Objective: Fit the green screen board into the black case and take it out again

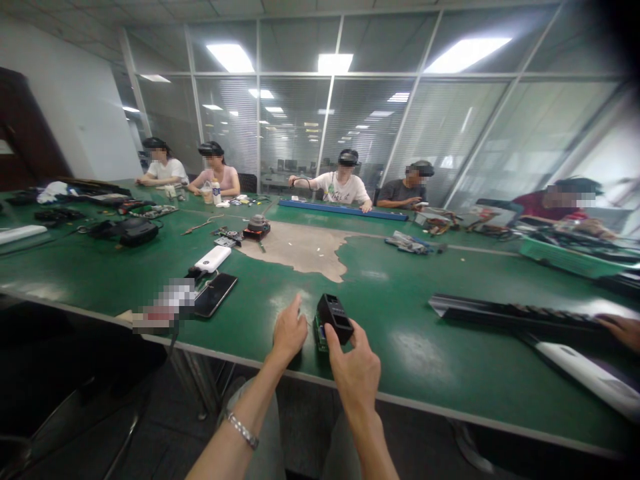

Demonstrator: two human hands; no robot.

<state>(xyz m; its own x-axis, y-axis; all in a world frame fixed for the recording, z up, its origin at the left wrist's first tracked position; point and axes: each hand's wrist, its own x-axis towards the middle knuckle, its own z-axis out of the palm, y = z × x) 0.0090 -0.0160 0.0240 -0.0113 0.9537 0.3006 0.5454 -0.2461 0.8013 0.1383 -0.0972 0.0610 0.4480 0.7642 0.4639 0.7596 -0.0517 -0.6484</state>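
Observation:
A black rectangular housing (335,316) with openings in its top face is tilted in the grip of my right hand (354,363), thumb on the near side and fingers on the right. Just left of the housing and partly behind it, a green circuit board (321,333) shows its edge; whether it is joined to the housing I cannot tell. My left hand (291,330) is beside them on the left, apart from the housing. Its index finger points forward and the other fingers are curled; what they hold, if anything, is hidden.
On the green table (400,287) a phone (216,295) and a white power bank (213,259) lie to the left. A long black strip (505,313) lies right, near another person's hand (624,330). Several people sit across the table.

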